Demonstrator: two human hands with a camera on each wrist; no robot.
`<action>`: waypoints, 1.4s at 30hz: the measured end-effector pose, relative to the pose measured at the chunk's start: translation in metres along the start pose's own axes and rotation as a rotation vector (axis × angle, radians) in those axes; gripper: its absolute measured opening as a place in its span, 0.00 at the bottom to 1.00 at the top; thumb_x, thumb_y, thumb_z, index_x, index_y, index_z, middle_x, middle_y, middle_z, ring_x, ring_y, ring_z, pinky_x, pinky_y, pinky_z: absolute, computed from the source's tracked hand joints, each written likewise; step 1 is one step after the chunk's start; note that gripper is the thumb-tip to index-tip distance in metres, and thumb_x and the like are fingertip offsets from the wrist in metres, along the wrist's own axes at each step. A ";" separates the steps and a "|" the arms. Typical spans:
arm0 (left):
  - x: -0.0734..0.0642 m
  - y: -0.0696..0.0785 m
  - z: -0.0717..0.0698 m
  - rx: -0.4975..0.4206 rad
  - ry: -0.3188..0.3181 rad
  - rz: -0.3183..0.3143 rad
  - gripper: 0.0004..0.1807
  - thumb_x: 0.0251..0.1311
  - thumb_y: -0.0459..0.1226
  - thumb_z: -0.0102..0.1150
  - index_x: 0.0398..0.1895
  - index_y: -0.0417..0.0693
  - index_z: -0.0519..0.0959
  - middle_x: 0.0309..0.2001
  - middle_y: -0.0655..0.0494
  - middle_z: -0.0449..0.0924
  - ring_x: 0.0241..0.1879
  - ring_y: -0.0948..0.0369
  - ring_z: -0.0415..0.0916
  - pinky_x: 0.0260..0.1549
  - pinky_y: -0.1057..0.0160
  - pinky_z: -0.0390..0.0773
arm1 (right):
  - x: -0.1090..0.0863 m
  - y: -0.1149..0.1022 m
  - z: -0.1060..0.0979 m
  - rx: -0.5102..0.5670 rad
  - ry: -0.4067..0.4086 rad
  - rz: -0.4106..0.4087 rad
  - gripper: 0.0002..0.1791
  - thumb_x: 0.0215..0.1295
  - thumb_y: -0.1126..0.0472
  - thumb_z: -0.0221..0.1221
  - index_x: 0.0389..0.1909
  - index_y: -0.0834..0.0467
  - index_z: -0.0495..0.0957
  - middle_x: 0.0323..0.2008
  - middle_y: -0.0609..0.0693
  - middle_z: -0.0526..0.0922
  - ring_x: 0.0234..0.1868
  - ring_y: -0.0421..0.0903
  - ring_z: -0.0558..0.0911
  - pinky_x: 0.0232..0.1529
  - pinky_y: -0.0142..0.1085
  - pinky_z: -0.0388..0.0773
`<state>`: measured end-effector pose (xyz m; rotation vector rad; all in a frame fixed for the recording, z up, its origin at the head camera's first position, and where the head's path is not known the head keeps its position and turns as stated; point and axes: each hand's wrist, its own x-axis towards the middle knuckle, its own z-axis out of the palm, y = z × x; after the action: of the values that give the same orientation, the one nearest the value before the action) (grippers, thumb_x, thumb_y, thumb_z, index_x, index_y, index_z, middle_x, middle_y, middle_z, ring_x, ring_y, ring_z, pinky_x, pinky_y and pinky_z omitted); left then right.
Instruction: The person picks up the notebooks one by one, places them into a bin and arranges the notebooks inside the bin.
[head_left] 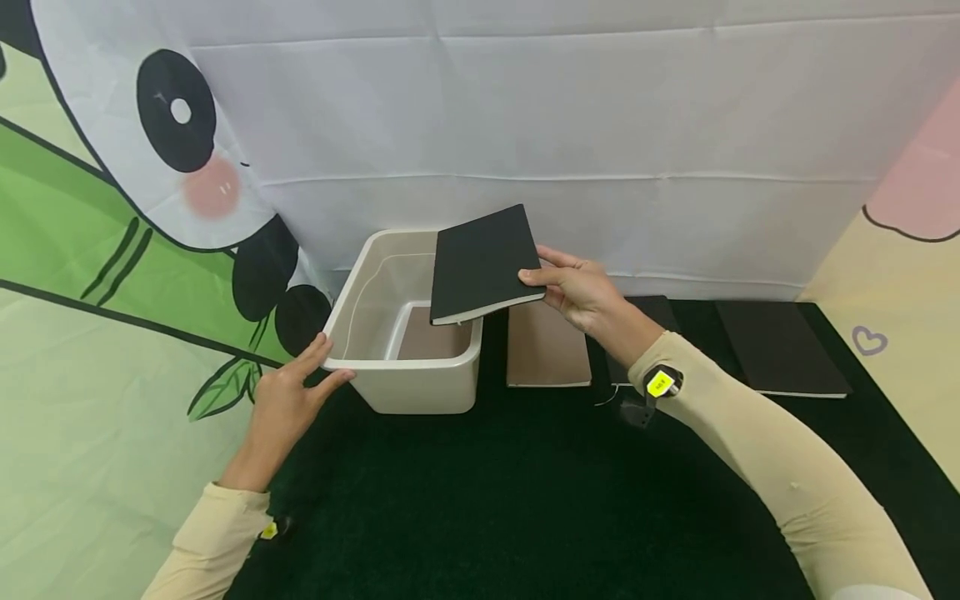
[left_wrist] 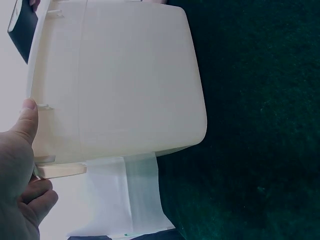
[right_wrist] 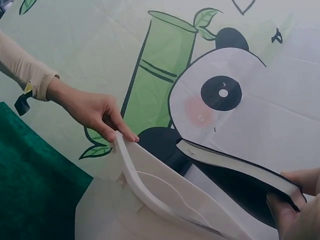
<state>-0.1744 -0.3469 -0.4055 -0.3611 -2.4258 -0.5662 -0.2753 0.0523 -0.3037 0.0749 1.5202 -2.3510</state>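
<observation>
A black notebook (head_left: 487,262) with pale page edges is held tilted over the right part of a cream plastic bin (head_left: 420,387). My right hand (head_left: 581,292) grips its right edge, thumb on the cover and fingers beneath. With my left hand (head_left: 288,400) I hold the bin's near left corner, the thumb at the front and the fingers along the left side. In the left wrist view the thumb lies against the bin wall (left_wrist: 120,80). A brown flat cover (head_left: 431,342) lies on the bin's floor, partly hidden by the raised notebook.
Right of the bin, a brown notebook (head_left: 547,350) lies on the dark green cloth (head_left: 525,500). Beyond it are a black notebook (head_left: 652,310), partly behind my right wrist, and another black notebook (head_left: 780,346). A printed fabric backdrop (head_left: 562,108) rises behind them.
</observation>
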 end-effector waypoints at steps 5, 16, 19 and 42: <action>0.001 0.002 -0.001 -0.010 -0.015 -0.011 0.36 0.53 0.37 0.77 0.66 0.37 0.76 0.67 0.40 0.73 0.47 0.35 0.83 0.45 0.36 0.80 | 0.014 0.008 0.017 0.013 0.030 0.010 0.35 0.64 0.78 0.64 0.71 0.54 0.73 0.68 0.54 0.75 0.42 0.41 0.87 0.54 0.32 0.81; 0.001 0.001 -0.001 -0.002 -0.029 -0.032 0.36 0.54 0.39 0.76 0.67 0.38 0.75 0.67 0.40 0.73 0.49 0.35 0.82 0.46 0.37 0.80 | 0.037 0.020 0.052 -0.041 0.087 0.006 0.34 0.58 0.77 0.69 0.67 0.55 0.78 0.65 0.52 0.78 0.48 0.45 0.86 0.65 0.39 0.75; 0.001 0.001 0.000 0.001 -0.029 -0.033 0.36 0.55 0.39 0.76 0.67 0.38 0.75 0.67 0.40 0.73 0.50 0.35 0.82 0.47 0.37 0.80 | 0.043 0.025 0.059 -0.053 0.109 0.002 0.34 0.57 0.77 0.70 0.66 0.56 0.79 0.65 0.53 0.78 0.46 0.44 0.85 0.60 0.37 0.79; 0.000 0.001 0.004 0.029 0.023 0.001 0.35 0.52 0.37 0.78 0.64 0.35 0.77 0.65 0.39 0.75 0.45 0.36 0.84 0.36 0.39 0.84 | 0.062 0.065 0.107 -0.298 0.180 -0.044 0.36 0.56 0.73 0.73 0.68 0.63 0.75 0.64 0.59 0.80 0.41 0.45 0.84 0.50 0.35 0.83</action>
<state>-0.1756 -0.3445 -0.4081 -0.3413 -2.4087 -0.5312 -0.2986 -0.0830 -0.3287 0.1869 1.9602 -2.1714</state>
